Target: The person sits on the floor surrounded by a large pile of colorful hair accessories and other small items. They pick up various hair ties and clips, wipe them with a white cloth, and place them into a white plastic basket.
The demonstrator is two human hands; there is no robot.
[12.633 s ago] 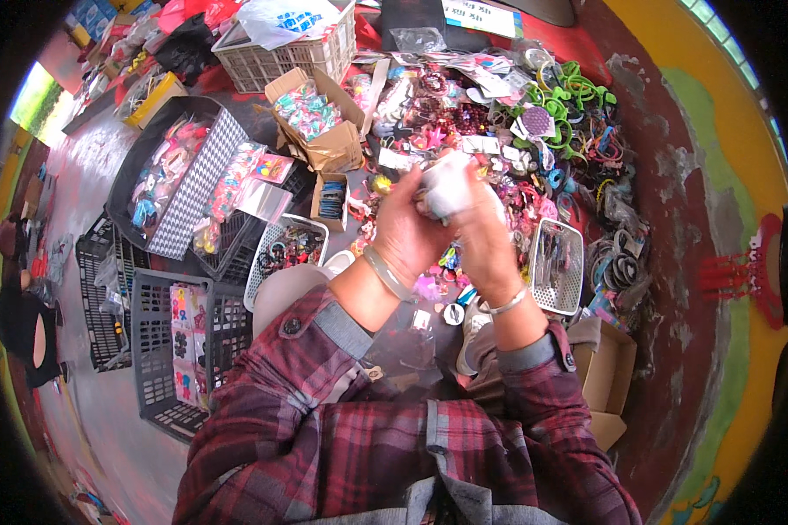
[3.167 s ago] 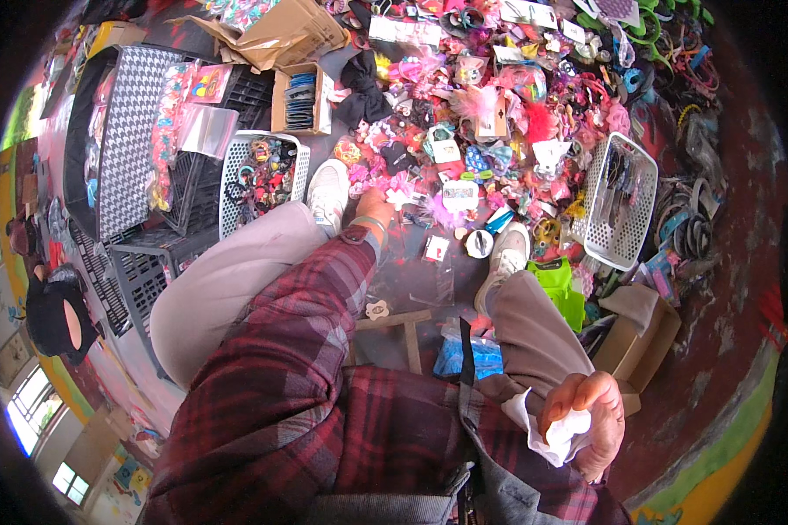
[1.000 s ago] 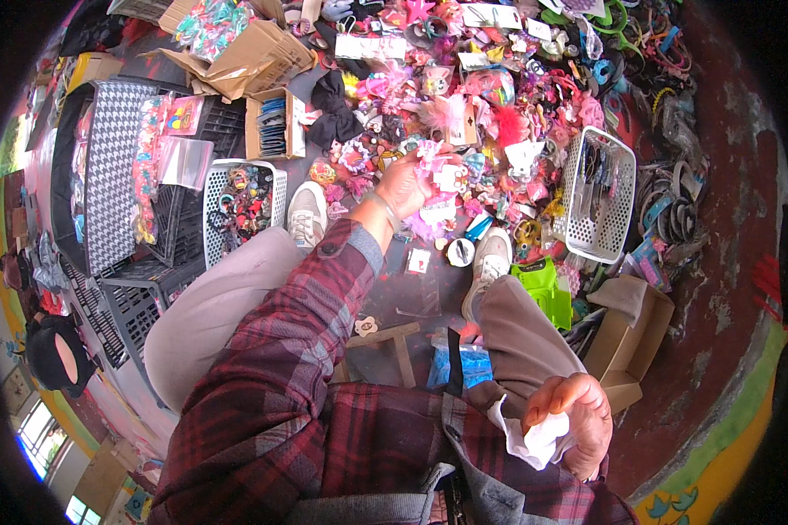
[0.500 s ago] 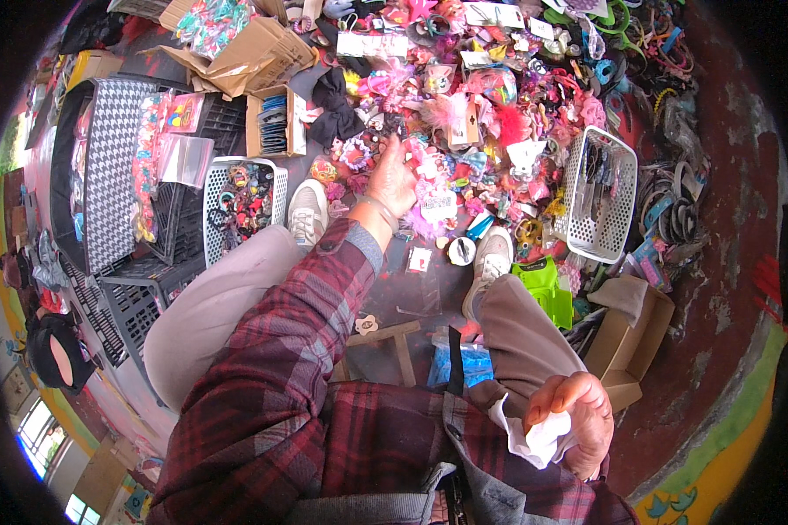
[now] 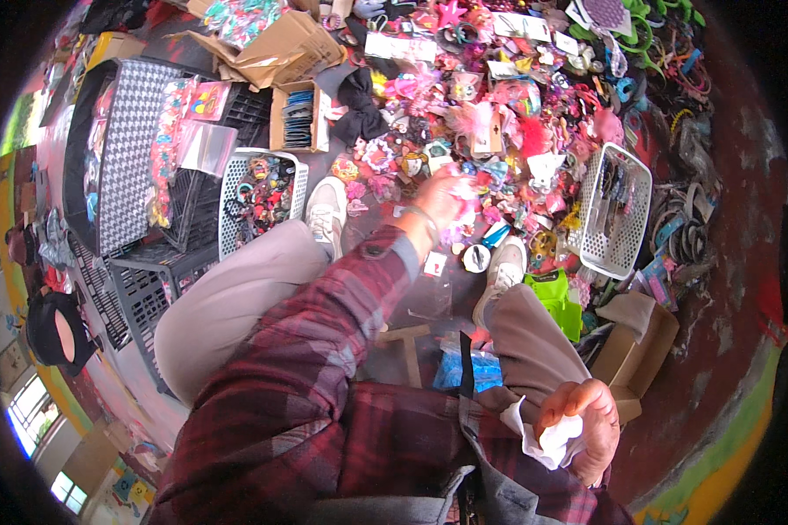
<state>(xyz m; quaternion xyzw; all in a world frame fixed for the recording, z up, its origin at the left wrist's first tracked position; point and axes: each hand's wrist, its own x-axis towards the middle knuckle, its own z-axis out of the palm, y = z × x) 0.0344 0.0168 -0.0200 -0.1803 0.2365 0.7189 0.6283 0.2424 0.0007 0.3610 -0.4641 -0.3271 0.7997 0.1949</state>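
Note:
My left hand (image 5: 445, 194) reaches out over the near edge of a heap of hair accessories (image 5: 499, 131). Motion smears its fingers, so I can't see whether they hold any of the pink pieces around them. My right hand (image 5: 594, 429) rests by my right thigh, fingers curled round a crumpled white tissue (image 5: 559, 442). Close to the left hand lie a small white card with a red mark (image 5: 434, 263), a round white-and-black item (image 5: 475, 258) and pink flower-like pieces (image 5: 381, 185).
Left of my legs are a white basket of small accessories (image 5: 226, 206), a box of blue packets (image 5: 280, 140) and black crates (image 5: 149, 289). To the right stand another white basket (image 5: 589, 245), a bright green plastic item (image 5: 556, 302) and an open cardboard box (image 5: 648, 350).
My left hand has shifted over the pink feathery piece with a white tag, covering much of it. The view has moved a little; my right hand still grips the tissue.

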